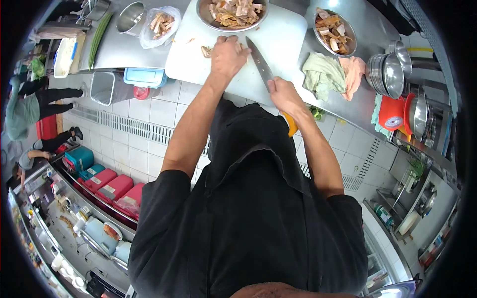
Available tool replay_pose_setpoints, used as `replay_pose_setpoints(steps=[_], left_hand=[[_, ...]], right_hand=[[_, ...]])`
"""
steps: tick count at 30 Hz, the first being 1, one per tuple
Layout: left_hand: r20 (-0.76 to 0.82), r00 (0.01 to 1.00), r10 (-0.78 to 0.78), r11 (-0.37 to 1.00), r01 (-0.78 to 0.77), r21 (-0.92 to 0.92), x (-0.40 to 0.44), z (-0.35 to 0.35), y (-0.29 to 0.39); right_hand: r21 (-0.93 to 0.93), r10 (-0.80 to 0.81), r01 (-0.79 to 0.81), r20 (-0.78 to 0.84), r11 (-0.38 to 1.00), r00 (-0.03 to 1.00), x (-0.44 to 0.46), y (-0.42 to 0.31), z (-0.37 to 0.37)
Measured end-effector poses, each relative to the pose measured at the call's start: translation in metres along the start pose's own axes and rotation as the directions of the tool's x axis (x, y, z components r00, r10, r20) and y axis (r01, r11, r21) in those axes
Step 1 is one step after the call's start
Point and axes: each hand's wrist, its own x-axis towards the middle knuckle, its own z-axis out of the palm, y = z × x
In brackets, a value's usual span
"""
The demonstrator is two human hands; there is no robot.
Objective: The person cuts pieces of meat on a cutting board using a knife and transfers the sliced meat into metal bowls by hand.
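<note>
Head view: our right grip [283, 93] clasps the knife [259, 60]; left of it, meat [205, 51] pokes from under our left grip [229, 55], whose closure we cannot tell.

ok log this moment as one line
left hand: over food pieces on white board; right hand: holding knife beside left hand; bowl: beyond hands

Bright, fairly even light; white cutting board [284, 42] nearly washes out, knife [259, 58] stays crisp. Glare on stacked steel bowls [394, 75]. Strong fisheye bending, black vignette; far-left edge soft.
</note>
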Motion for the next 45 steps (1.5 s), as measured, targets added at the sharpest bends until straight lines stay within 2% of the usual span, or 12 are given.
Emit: replay_pose_setpoints(steps=[3,5,15,19,22,24,26,28,31,36,39,45], left_hand=[[0.156,0.98,0.128,0.992,-0.125,-0.028,-0.004,-0.015,0.014],[0.115,0.993,0.028,0.991,-0.012,-0.136,-0.008,0.0,0.008],[-0.022,0.971,-0.238,0.882,0.207,-0.423,-0.01,-0.09,-0.044],[-0.049,0.972,-0.231,0.949,0.214,-0.231,0.07,-0.159,-0.097],[0.021,0.99,-0.14,0.99,0.139,0.019,0.133,-0.163,-0.171],[-0.076,0.991,-0.109,0.987,0.117,0.109,0.137,-0.172,-0.176],[0.087,0.989,-0.116,0.993,0.116,0.005,0.105,-0.174,-0.152],[0.276,0.961,0.022,0.982,0.031,-0.185,0.075,-0.144,-0.16],[0.5,0.866,0.002,0.99,0.067,-0.121,0.036,-0.119,-0.108],[0.449,0.864,0.228,0.959,-0.12,-0.256,0.022,-0.065,-0.077],[0.406,0.883,0.235,0.952,-0.126,-0.278,0.014,-0.059,-0.078],[0.446,0.869,0.217,0.914,-0.021,-0.405,-0.005,-0.041,-0.029]], right_hand=[[0.305,0.111,-0.163,0.181,0.938,0.977,-0.01,-0.007,0.004],[0.383,0.124,-0.195,0.204,0.903,0.971,-0.011,-0.005,0.009],[0.206,-0.117,0.053,0.311,0.977,0.943,-0.022,-0.095,-0.009],[0.041,-0.146,0.14,0.313,0.989,0.939,-0.011,-0.159,-0.012],[-0.06,-0.212,0.221,0.127,0.973,0.969,-0.022,-0.137,-0.001],[0.115,-0.012,0.002,0.094,0.993,0.996,-0.042,-0.109,0.0],[0.301,0.25,-0.259,0.071,0.918,0.966,-0.065,-0.081,0.0],[-0.027,0.076,-0.091,-0.353,0.995,0.933,-0.069,-0.016,0.033],[-0.313,-0.112,-0.094,-0.581,0.945,0.806,-0.062,-0.005,0.057],[-0.146,-0.025,-0.041,-0.425,0.988,0.905,-0.031,-0.058,0.081],[0.165,0.122,-0.085,-0.227,0.983,0.966,-0.027,-0.083,0.082],[0.646,0.282,-0.262,0.076,0.717,0.956,-0.061,-0.057,0.053]])
